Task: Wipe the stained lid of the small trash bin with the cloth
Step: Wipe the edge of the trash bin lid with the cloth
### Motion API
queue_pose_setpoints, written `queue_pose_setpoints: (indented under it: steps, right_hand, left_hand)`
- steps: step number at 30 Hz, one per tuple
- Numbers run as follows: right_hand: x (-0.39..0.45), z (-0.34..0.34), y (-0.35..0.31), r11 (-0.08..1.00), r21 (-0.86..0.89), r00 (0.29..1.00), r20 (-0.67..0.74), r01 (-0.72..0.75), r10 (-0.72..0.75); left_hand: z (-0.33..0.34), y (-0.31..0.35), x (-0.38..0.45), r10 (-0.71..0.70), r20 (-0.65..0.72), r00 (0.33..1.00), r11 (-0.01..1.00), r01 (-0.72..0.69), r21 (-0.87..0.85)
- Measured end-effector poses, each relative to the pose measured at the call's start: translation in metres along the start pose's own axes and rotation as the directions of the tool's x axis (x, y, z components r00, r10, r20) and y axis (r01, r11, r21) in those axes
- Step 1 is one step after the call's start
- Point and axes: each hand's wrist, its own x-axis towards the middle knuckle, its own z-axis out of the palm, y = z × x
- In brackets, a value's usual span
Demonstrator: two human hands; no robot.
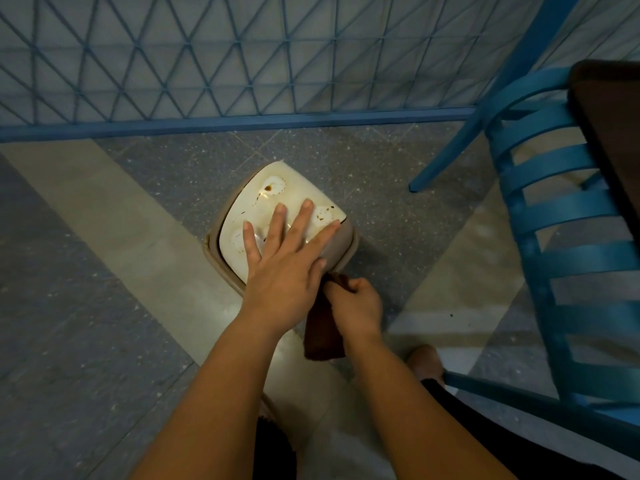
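A small beige trash bin (346, 242) stands on the floor in the middle of the view. Its cream swing lid (294, 192) is tilted and carries brown stains and pale rings. My left hand (287, 258) lies flat on the near part of the lid, fingers straight and spread. Just below the bin's near right corner, my right hand (356, 306) grips a dark brown cloth (322, 334), which hangs down between my two wrists. The cloth does not touch the lid.
A blue chair (561, 209) with slatted back stands at the right, one leg close to the bin. A dark table edge (609, 133) is above it. A blue lattice fence (242, 64) runs along the back. My foot (426, 362) is on the tiled floor.
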Motion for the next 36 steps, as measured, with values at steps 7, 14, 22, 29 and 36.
queue_pose_setpoints:
  steps: [7,14,22,29,36]
  right_hand:
    - [0.025,-0.013,-0.033,0.990,0.142,0.997,-0.074,-0.024,0.035]
    - [-0.003,0.004,-0.005,0.999,0.033,1.000,-0.006,-0.029,0.029]
    - [-0.008,-0.019,0.015,0.985,-0.084,0.983,0.093,-0.148,0.156]
    - [0.009,-0.044,-0.002,0.965,0.175,0.975,0.144,-0.193,0.169]
    - [0.012,-0.024,-0.008,0.973,0.224,0.983,0.185,-0.061,0.019]
  left_hand:
    - [0.004,0.000,-0.001,-0.025,0.003,1.000,0.999,0.025,-0.039]
    - [0.006,0.002,-0.001,-0.032,0.024,0.999,0.995,0.035,-0.097]
    - [-0.006,0.005,-0.002,-0.030,0.037,0.999,0.999,0.031,-0.022]
    - [-0.022,0.001,-0.002,-0.004,0.155,0.988,0.997,-0.007,0.074]
    - [-0.023,-0.019,0.001,-0.014,0.143,0.990,0.998,0.004,0.063]
